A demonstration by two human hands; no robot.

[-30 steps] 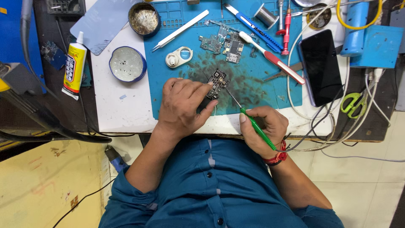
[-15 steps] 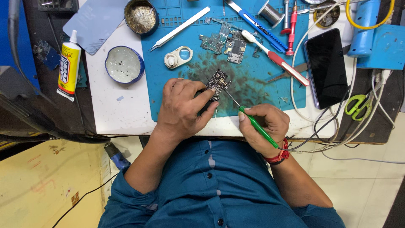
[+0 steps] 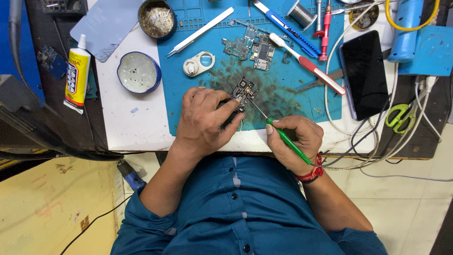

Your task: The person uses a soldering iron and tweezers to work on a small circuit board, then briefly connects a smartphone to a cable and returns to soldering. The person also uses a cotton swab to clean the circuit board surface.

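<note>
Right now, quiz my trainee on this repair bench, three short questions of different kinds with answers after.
1. True or false: the right hand holds a green screwdriver.
2. What does the left hand press down? A) circuit board B) phone C) scissors
3. Fill in: the glue tube lies off the blue mat, on its ____ side.

Key: 1 true; 2 A, the circuit board; 3 left.

A small circuit board [image 3: 243, 89] was pinned on the blue mat [image 3: 188, 89] by the left hand [image 3: 205, 120], while a green screwdriver [image 3: 285, 138] was held in the right hand [image 3: 295, 141], its tip touching the board.
</note>
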